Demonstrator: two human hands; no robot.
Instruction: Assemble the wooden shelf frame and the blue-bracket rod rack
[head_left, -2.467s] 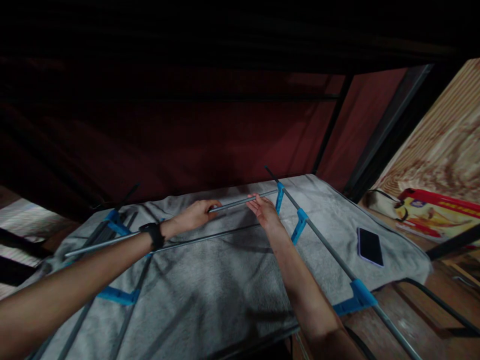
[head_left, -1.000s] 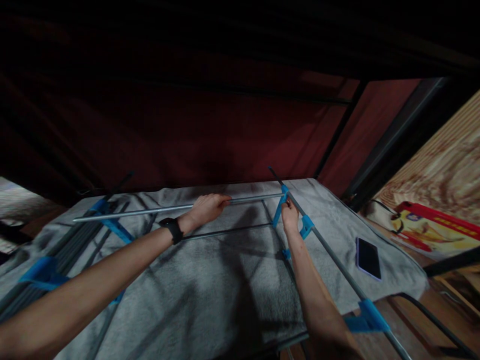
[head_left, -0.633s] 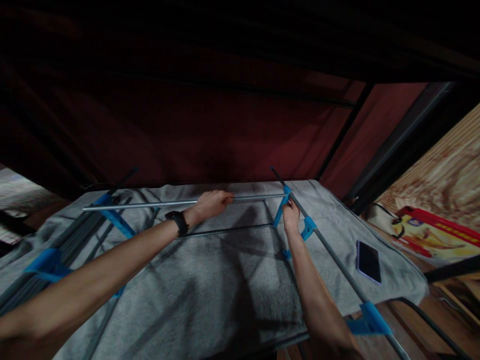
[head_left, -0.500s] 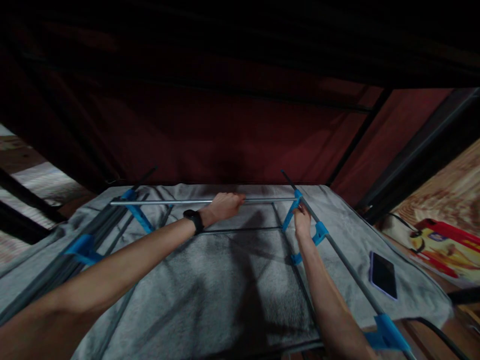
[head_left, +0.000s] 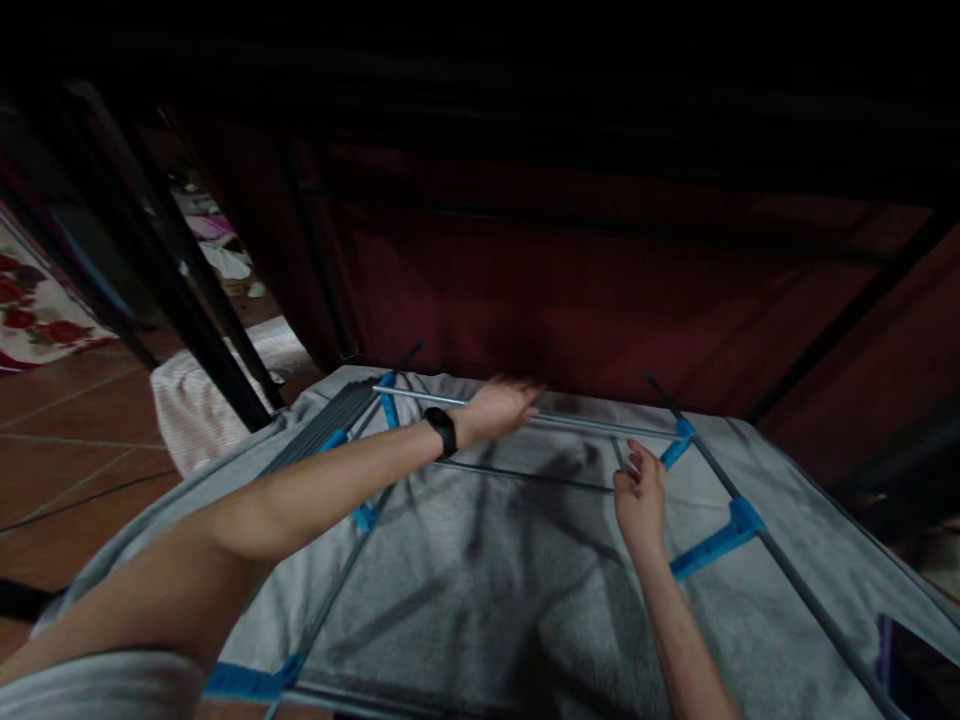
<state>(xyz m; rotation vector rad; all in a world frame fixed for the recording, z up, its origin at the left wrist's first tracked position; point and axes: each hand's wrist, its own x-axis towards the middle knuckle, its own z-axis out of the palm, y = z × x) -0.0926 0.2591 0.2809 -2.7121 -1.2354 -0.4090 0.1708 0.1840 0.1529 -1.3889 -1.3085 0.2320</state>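
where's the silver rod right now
In the head view the silver rod lies crosswise above the far part of the grey blanket, under the left hand, its right end at a blue connector beyond the right hand.

No lettering, label, brand or number can be read anywhere; the picture is dim and blurred, and nothing legible shows.

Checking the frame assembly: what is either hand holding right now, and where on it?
The left hand lies over the silver rod near its middle, its grip blurred. The right hand is open, holding nothing.
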